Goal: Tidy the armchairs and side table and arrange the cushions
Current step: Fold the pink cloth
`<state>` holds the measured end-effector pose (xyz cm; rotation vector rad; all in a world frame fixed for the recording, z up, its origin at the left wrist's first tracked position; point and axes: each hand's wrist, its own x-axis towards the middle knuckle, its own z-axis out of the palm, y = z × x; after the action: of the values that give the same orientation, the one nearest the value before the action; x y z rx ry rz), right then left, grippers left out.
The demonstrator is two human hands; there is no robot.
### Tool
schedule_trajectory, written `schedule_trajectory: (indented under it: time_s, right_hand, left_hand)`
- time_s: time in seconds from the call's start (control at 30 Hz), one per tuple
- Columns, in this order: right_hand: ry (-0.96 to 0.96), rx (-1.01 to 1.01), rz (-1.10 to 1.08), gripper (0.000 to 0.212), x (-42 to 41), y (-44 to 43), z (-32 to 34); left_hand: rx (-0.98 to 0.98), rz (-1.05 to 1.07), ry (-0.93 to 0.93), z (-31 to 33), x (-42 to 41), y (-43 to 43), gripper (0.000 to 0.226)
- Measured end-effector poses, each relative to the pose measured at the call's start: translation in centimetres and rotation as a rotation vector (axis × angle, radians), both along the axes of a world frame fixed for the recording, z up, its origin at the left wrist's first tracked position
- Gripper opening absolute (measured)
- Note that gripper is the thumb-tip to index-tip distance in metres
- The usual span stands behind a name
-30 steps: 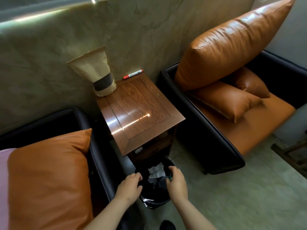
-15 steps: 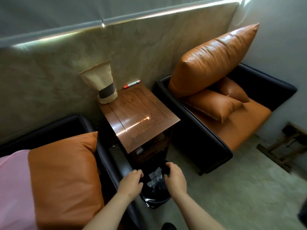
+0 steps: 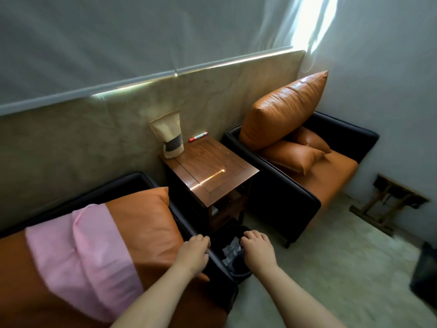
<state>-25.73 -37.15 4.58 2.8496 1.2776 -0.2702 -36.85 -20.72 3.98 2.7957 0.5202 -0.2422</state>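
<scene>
Handling the waste bin (image 3: 242, 274), left hand (image 3: 194, 254) and right hand (image 3: 256, 250) curl apart, grip unclear. Cushions (image 3: 283, 112) likely need straightening next.

At 12 o'clock, you will see a grey blind (image 3: 118, 43) hanging above a mottled wall panel (image 3: 71, 143). At 3 o'clock, a wooden frame (image 3: 387, 204) rests on the floor (image 3: 331, 268). At 4 o'clock, a dark object (image 3: 424, 271) is too blurred to identify.

Left hand (image 3: 192, 254) and right hand (image 3: 256, 248) gripping black bin (image 3: 238, 273), side table (image 3: 212, 169) between 2 armchairs (image 3: 283, 200)
</scene>
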Motion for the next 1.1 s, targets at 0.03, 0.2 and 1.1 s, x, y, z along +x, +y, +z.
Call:
schedule_trajectory:
  time_s: [0.03,0.2,1.1]
  right_hand:
    - [-0.016,-0.002,0.003,0.040,-0.8,-0.3,0.7]
    - [-0.077,0.050,0.028,0.048,-4.2,-0.7,3.9]
    - [0.087,0.008,0.156,0.034,-32.8,0.4,2.6]
  left_hand:
    - [0.028,-0.009,-0.003,0.7,-0.8,-0.3,0.032]
    - [0.109,-0.009,-0.004,3.6,-5.1,-1.3,0.034]
    - [-0.021,0.289,0.229,4.0,-39.4,-3.4,0.026]
